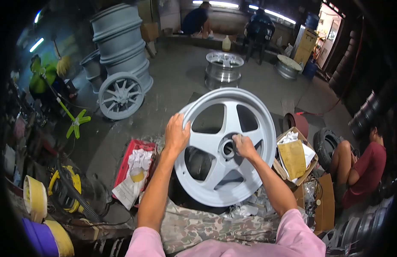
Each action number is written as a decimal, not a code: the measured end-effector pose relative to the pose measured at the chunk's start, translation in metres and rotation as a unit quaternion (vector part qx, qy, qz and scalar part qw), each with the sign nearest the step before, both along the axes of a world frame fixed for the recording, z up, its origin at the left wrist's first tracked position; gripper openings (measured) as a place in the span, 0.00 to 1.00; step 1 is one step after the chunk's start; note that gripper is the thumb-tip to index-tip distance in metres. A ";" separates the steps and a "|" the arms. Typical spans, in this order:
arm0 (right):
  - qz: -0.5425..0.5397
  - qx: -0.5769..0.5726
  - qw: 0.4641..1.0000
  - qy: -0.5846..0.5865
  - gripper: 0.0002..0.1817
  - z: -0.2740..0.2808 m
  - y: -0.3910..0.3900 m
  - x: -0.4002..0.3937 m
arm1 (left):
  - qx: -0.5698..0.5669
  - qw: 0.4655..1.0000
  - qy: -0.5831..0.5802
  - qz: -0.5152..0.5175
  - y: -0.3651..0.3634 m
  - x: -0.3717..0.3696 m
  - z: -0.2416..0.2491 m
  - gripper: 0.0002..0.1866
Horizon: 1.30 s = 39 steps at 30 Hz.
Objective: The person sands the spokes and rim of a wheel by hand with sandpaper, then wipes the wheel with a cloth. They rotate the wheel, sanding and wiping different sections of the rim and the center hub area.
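Above the camouflage-clad lap, the grey wheel stands tilted, left hand clamped on its rim, right hand at the hub (whether pinching something, I cannot tell). A loosened left grip could let it roll toward the cardboard box.

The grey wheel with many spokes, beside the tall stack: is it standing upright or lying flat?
Upright, leaning a little perhaps: the grey wheel turns its round spoked face to the camera, with its lower edge at the floor.
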State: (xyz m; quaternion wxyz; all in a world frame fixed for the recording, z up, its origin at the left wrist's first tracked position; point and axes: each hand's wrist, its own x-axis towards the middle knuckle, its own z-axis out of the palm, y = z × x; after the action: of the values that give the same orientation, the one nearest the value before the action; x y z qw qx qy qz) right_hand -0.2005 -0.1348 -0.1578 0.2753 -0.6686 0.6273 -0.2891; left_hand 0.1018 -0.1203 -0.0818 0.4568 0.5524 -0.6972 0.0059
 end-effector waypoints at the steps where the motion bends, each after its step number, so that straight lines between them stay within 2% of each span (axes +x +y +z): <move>1: 0.004 -0.043 0.999 0.022 0.27 0.005 0.001 0.003 | 0.024 1.000 -0.005 0.000 0.000 0.001 0.002 0.14; 2: 0.004 0.014 0.995 0.098 0.25 0.014 0.001 -0.001 | 0.014 1.000 -0.005 0.003 -0.001 0.002 0.003 0.14; 6: 0.130 0.003 0.979 0.159 0.22 0.030 -0.004 -0.021 | 0.045 0.999 0.003 -0.011 0.003 0.001 0.003 0.14; 7: 0.171 0.003 0.968 0.181 0.21 0.034 -0.005 -0.023 | 0.012 1.000 0.010 -0.015 0.003 0.000 0.002 0.12; 10: 0.188 -0.014 0.957 0.220 0.19 0.038 -0.002 -0.020 | -0.022 0.999 0.017 -0.017 0.003 -0.002 0.002 0.11; 13: 0.147 -0.055 0.976 0.151 0.18 0.025 0.008 -0.016 | -0.022 0.999 0.020 -0.019 0.002 -0.001 0.003 0.11; 17: 0.125 -0.082 0.977 0.152 0.18 0.022 0.017 -0.019 | -0.018 0.999 0.019 -0.020 0.003 -0.001 0.003 0.11; 19: 0.147 -0.060 0.967 0.200 0.18 0.030 0.019 -0.023 | -0.022 0.999 0.023 -0.018 0.002 -0.002 0.001 0.11; 29: 0.144 -0.091 0.974 0.152 0.19 0.019 0.016 -0.019 | -0.003 1.000 0.020 -0.014 0.004 -0.002 0.004 0.11; 32: 0.129 -0.059 0.975 0.172 0.19 0.027 0.021 -0.013 | -0.004 1.000 0.016 -0.017 0.004 -0.001 0.003 0.11; 35: 0.120 -0.097 0.970 0.187 0.18 0.018 0.022 -0.013 | -0.037 0.999 0.021 -0.016 0.003 -0.002 0.002 0.11; 39: 0.106 -0.111 0.965 0.212 0.19 0.013 0.022 -0.012 | -0.021 1.000 0.014 -0.018 0.002 -0.001 0.002 0.11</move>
State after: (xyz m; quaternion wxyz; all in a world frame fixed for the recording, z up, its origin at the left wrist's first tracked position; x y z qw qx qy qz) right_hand -0.2128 -0.1127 -0.1443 0.0892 -0.8039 0.5605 -0.1776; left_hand 0.1007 -0.1186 -0.0797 0.4781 0.5301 -0.7003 0.0048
